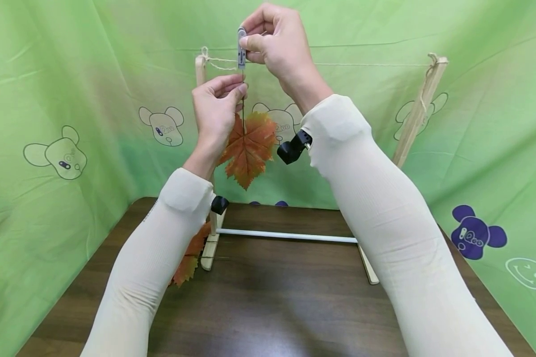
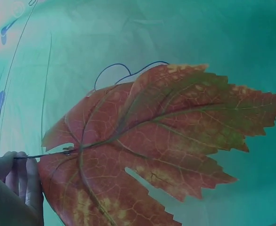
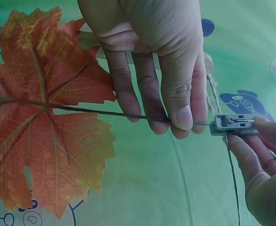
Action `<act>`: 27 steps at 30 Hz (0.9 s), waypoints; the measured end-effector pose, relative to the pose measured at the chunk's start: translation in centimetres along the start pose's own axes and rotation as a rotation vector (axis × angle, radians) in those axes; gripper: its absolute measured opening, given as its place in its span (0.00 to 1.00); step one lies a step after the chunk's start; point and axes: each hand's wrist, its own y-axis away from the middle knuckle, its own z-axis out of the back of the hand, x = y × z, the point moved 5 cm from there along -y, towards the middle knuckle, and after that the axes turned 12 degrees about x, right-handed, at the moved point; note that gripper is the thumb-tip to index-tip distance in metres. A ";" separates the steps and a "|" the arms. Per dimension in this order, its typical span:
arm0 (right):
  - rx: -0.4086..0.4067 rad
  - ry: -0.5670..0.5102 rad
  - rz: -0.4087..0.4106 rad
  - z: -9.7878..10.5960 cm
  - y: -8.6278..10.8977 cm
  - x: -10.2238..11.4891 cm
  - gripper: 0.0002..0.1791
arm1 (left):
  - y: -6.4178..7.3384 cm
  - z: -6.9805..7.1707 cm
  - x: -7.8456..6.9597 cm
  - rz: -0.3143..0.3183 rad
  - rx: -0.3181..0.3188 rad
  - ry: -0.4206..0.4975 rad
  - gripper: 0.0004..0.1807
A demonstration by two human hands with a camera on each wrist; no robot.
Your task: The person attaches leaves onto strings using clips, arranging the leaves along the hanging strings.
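My left hand (image 1: 216, 106) pinches the stem (image 3: 124, 114) of an orange-red maple-shaped leaf (image 1: 248, 148), which hangs point down below the fingers. Above it, my right hand (image 1: 281, 44) grips a grey clothespin (image 1: 241, 49) between thumb and fingers. The clothespin stands upright at the string (image 1: 366, 64), near its left end. In the right wrist view, the stem's tip meets the mouth of the clothespin (image 3: 234, 123), and the string (image 3: 234, 179) passes at that same end. Whether the clothespin's mouth bites the stem, I cannot tell. The leaf (image 2: 142, 136) fills much of the left wrist view.
The string is tied between two wooden posts (image 1: 420, 111) of a frame, joined low down by a white bar (image 1: 290, 235). More orange leaves (image 1: 188, 263) lie on the brown table (image 1: 268, 297), partly behind my left sleeve. A green printed cloth (image 1: 94, 64) hangs behind.
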 end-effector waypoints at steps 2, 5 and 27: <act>0.002 0.001 -0.011 0.1 0.0 0.0 0.11 | 0.0 0.0 0.0 -0.001 -0.001 0.004 0.11; 0.004 0.000 -0.030 0.2 -0.1 0.0 0.10 | 0.0 0.0 0.0 0.000 -0.001 0.008 0.11; 0.032 -0.021 -0.050 0.4 0.1 -0.6 0.09 | 0.0 -0.2 -0.1 0.021 -0.013 0.047 0.12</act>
